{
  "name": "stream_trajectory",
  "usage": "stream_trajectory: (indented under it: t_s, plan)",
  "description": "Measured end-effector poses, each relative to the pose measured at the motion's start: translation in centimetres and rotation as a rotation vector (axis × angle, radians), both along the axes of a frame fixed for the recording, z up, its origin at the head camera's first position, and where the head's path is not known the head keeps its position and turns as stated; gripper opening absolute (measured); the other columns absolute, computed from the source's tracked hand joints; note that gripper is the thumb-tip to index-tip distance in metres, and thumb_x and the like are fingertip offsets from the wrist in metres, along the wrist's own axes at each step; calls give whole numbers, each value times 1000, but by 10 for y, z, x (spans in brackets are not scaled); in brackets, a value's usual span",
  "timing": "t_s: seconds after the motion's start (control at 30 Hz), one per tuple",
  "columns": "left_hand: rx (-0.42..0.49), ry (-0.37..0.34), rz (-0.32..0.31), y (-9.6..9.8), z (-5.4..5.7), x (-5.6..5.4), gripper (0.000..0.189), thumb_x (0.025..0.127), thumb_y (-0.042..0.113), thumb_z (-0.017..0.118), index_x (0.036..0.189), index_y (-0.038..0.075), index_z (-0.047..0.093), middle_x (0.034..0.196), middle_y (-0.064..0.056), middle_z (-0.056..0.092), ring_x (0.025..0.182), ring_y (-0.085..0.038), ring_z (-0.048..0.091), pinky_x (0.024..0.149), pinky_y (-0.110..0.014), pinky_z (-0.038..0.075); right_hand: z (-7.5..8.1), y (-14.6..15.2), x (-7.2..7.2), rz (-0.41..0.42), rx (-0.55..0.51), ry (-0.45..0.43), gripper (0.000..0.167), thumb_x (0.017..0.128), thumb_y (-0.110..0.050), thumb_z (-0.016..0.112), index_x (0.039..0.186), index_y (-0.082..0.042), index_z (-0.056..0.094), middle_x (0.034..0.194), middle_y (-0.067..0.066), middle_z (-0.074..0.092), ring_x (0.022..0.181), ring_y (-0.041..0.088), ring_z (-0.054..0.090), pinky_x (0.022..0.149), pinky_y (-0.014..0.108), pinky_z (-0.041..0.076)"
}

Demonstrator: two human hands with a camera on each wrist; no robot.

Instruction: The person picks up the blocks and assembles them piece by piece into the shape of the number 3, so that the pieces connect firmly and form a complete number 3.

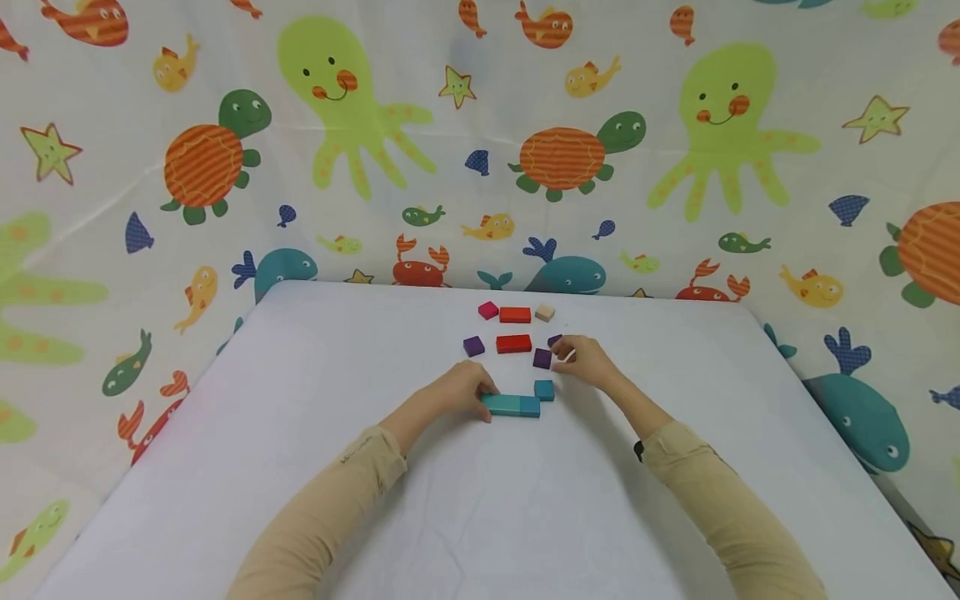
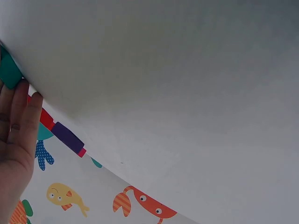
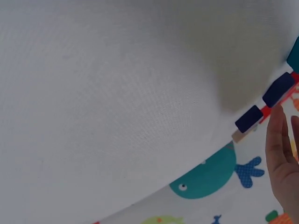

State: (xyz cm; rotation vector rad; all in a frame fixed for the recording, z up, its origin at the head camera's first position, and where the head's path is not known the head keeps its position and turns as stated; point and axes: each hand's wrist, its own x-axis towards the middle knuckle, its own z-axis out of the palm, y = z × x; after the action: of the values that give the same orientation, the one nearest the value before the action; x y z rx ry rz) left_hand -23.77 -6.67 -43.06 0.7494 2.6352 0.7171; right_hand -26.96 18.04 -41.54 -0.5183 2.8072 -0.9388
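Observation:
In the head view my left hand (image 1: 461, 390) grips the left end of a long teal block (image 1: 501, 405), thumb in front and fingers behind. A blue block (image 1: 530, 407) sits against its right end, and another blue block (image 1: 544, 390) lies just behind that one. My right hand (image 1: 591, 363) is beside a dark purple block (image 1: 542, 358), its fingertips near a second purple block (image 1: 555, 340) that they partly hide. In the right wrist view the right fingers (image 3: 276, 126) look fairly straight, next to the purple blocks (image 3: 249, 118), with nothing between them.
Farther back lie two red blocks (image 1: 513, 343) (image 1: 515, 315), a purple block (image 1: 473, 346), a pink block (image 1: 488, 310) and a beige block (image 1: 544, 312). The white tabletop (image 1: 480, 517) meets a sea-animal curtain (image 1: 465, 225) at its back and sides.

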Motion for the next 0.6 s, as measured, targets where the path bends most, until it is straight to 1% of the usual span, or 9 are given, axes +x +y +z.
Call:
stream_trajectory:
  t_s: [0.1,0.23,0.4,0.5,0.6]
  plan:
    - [-7,4,-1,0,1,-1,37,71,18,83,104,5,72,96,-6,72,81,-12,61,77,-24,53,-1,-1,-3,-18,1,7,25,86,-8,67,107,4,62,97,20,63,86,27,58,79,34,54]
    - [-11,4,-6,1,2,-2,37,70,18,83,103,5,73,96,-6,72,80,-11,61,76,-23,53,-5,-1,-6,-35,6,-4,26,86,-9,67,107,5,61,98,20,63,87,27,57,76,32,53]
    - [-18,-20,-5,2,2,-1,37,71,19,83,104,5,72,96,-6,72,78,-11,60,76,-22,53,-11,-1,-10,-54,25,-29,28,86,-10,68,108,5,61,98,20,63,87,27,57,78,32,52]
    - [-19,-25,0,2,2,-1,37,71,18,83,104,5,72,95,-6,72,78,-11,60,75,-22,53,-12,-1,-13,-53,36,-43,30,85,-11,68,111,4,61,99,19,64,88,26,56,79,32,52]
    - [-20,-4,-7,1,1,-2,37,71,19,83,104,5,73,94,-5,72,77,-11,60,74,-21,52,-11,-1,-17,-31,57,-55,36,85,-13,69,115,3,59,100,19,63,89,26,55,81,33,52]
